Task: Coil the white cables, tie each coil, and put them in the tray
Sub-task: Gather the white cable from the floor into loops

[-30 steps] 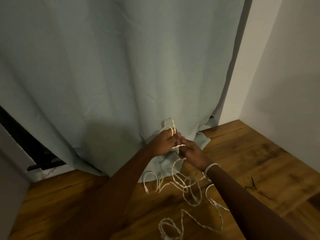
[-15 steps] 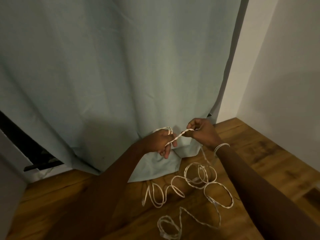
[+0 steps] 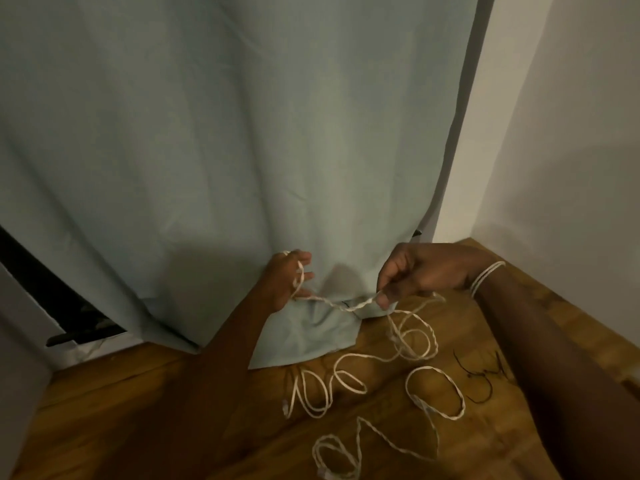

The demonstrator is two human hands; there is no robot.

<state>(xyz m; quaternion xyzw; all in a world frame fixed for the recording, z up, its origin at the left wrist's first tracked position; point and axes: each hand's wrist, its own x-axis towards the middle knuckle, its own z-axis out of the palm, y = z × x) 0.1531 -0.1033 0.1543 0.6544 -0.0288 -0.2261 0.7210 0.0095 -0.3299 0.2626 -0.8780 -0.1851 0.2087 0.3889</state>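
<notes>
A white braided cable (image 3: pixel 349 304) stretches between my two hands above the wooden floor. My left hand (image 3: pixel 287 280) has a few turns of the cable looped around its fingers. My right hand (image 3: pixel 412 271) pinches the cable between thumb and forefinger, to the right of and a little lower than the left. From the right hand the cable drops to the floor, where loose loops (image 3: pixel 415 344) and more white cable (image 3: pixel 336 455) lie tangled. No tray is in view.
A pale blue curtain (image 3: pixel 242 150) hangs straight ahead, its hem (image 3: pixel 304 341) pooled on the floor under my hands. White walls (image 3: pixel 561 168) form a corner on the right. A thin black wire (image 3: pixel 481 375) lies on the floor (image 3: pixel 104 410) by my right forearm.
My hands have drawn apart: the right hand pulled the cable out to the right, lengthening the stretch between them. The loops on the floor shifted as the cable was drawn up.
</notes>
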